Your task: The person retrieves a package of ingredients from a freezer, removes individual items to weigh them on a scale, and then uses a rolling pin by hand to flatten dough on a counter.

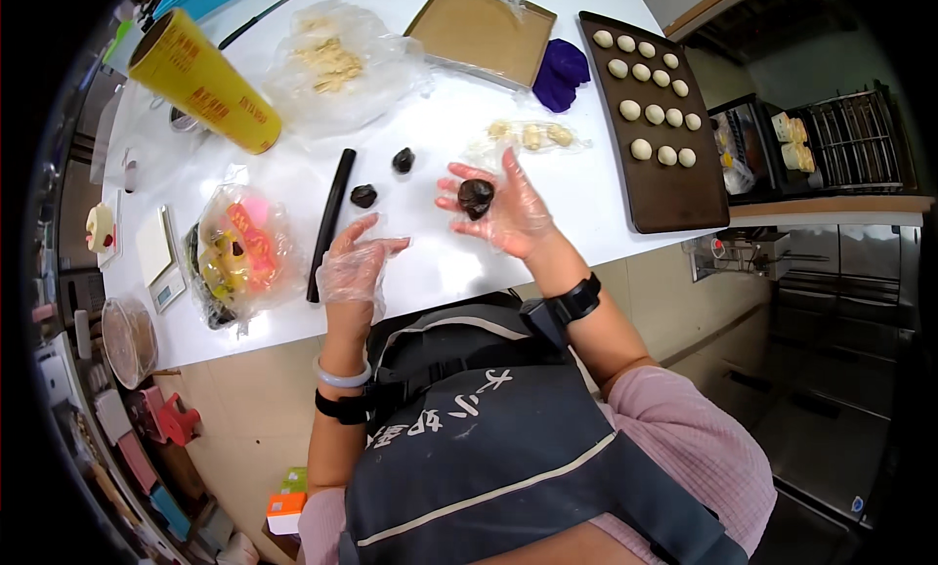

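Note:
On the palm and fingers of my right hand (518, 211) rests a dark, shiny ball of paste (476, 199). That hand is turned palm up in a clear plastic glove, its fingers spread. My left hand (354, 270), gloved too, is held empty over the table with its fingers apart. Just beyond it lie two smaller dark lumps (363, 196). A black rolling pin (331, 225) is to the left of this hand. Farther from my right hand, pale dough pieces (532, 134) lie in clear plastic.
A dark baking tray (674, 199) with rows of pale dough balls stands at the right edge of the white table (430, 321). Left are a yellow film roll (205, 82), bagged colourful dough (244, 248) and a scale (161, 257). Crumbly pieces (330, 62) and a cardboard box (479, 33) sit far back.

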Demonstrator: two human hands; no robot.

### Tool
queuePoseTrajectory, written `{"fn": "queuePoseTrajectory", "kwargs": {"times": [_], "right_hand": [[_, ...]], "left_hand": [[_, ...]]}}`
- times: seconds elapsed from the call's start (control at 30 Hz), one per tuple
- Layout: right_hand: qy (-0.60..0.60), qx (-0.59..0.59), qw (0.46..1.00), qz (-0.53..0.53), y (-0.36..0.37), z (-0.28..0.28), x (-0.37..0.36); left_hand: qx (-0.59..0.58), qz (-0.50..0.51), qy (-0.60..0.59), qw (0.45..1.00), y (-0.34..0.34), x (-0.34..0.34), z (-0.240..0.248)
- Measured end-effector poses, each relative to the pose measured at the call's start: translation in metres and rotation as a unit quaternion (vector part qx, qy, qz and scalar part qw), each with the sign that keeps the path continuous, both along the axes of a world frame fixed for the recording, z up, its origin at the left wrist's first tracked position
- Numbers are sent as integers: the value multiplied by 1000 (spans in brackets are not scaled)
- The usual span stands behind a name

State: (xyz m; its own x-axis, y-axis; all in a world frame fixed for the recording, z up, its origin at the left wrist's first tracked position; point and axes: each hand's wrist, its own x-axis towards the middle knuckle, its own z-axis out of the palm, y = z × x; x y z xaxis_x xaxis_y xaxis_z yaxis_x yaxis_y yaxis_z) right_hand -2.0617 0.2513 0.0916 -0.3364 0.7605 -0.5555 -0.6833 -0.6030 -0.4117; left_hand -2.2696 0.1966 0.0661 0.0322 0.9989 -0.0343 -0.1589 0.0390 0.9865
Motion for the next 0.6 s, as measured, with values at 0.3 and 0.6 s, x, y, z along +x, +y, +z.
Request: {"fn": "queuePoseTrajectory", "kwargs": {"times": [0.3,0.6], "right_hand": [[-144,70,987,-21,12,-32,78],[3,130,991,14,19,-22,88]], "left_hand": [[-51,62,14,997,-7,60,1],[-75,60,58,994,-17,67,7]]}}
